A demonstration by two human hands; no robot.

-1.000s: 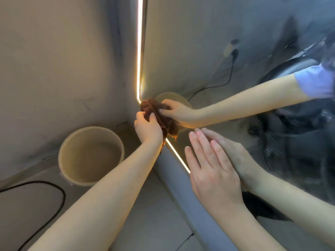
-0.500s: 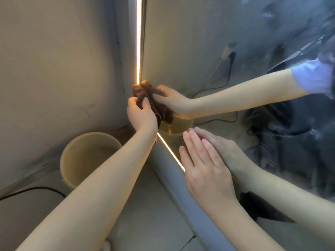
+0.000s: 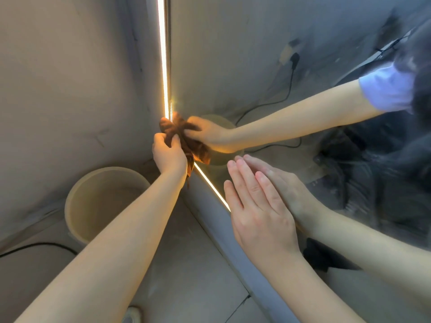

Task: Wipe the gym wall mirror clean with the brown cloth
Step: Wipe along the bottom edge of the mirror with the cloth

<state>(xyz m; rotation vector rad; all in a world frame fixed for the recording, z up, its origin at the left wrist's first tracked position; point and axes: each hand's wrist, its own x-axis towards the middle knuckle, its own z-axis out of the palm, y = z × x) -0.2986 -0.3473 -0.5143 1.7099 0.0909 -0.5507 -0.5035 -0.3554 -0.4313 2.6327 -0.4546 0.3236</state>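
The wall mirror [image 3: 256, 54] fills the right half of the view, with lit strips along its left and bottom edges. My left hand [image 3: 169, 155] grips the bunched brown cloth [image 3: 171, 130] and presses it against the mirror's lower left corner, where the two strips meet. A tail of cloth hangs below my wrist. My right hand [image 3: 258, 210] lies flat and open against the glass near the bottom edge, fingers together. Both hands and arms are mirrored in the glass.
A cream round bucket [image 3: 102, 201] stands on the floor in the wall corner, left of my left arm. A black cable [image 3: 35, 248] runs across the floor at the left. A grey ledge [image 3: 224, 234] runs below the mirror. The beige wall [image 3: 70, 78] is on the left.
My left hand with the cloth has slid up from the bottom strip into the mirror's corner. My right hand has stayed flat on the glass.
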